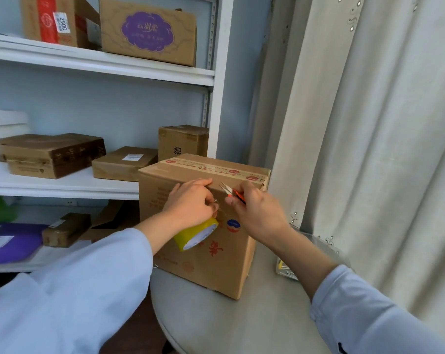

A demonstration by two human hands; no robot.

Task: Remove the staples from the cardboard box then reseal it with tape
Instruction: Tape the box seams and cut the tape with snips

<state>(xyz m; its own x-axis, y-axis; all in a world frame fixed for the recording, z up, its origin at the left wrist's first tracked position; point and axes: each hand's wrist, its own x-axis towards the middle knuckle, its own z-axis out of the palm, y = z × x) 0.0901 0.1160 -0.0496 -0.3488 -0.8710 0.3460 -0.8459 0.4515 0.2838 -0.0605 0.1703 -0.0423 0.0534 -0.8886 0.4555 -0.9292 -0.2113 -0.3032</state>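
a cardboard box (211,256) stands on a round grey table (242,315), just right of white shelves (101,65) and left of a pale curtain (369,123). printed tape (216,166) runs along the box top. the left hand (190,205) is at the near top edge of the box, index finger stretched along that edge, the other fingers curled; a yellow tape roll (196,235) hangs just below the hand against the box front, though whether the fingers pass through it cannot be told. the right hand (254,213) is curled round small orange-handled snips (230,191), blades parted and pointing up-left just beside the left fingertip. a clear container (287,269) sits on the table to the right, partly behind the right forearm. other boxes lie on the shelves to the far left.
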